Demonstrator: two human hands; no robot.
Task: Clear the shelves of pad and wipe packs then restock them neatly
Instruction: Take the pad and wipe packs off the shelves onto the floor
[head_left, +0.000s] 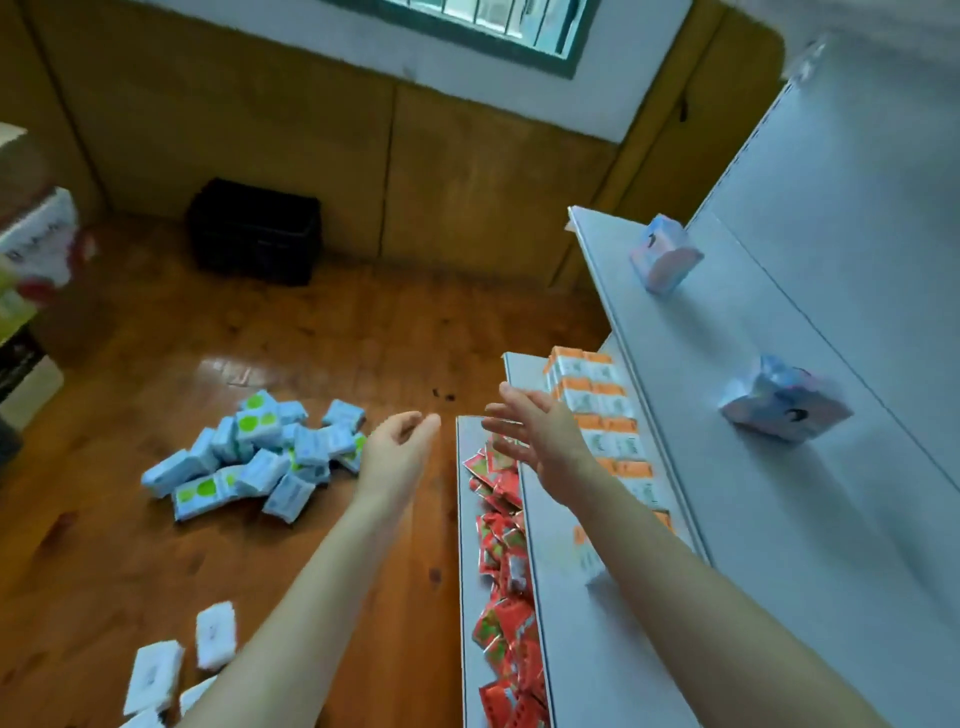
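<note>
Centre: right grip (540, 431) with fingers straight and spread, holding nothing, raised over the front edges of the lower tiers of the shelf unit (779, 519). Just left of the unit: left grip (402, 441) with fingers loosely curled, thumb near the fingertips, empty.

On the unit: two pink-and-blue packs (665, 254), well apart on the top tier. A row of orange-and-white packs (597, 405) stands on the middle tier, partly hidden by the right arm – number uncertain. Loose red sachets (504, 571) are scattered along the lowest tier.

Left of the unit, on the wooden floor (363, 322): one heap of blue-and-green packs (254, 457), too jumbled to count, and four white packs (156, 675) at the frame's lower edge, some cut off. Farther left of the unit – one black crate (254, 231).
</note>
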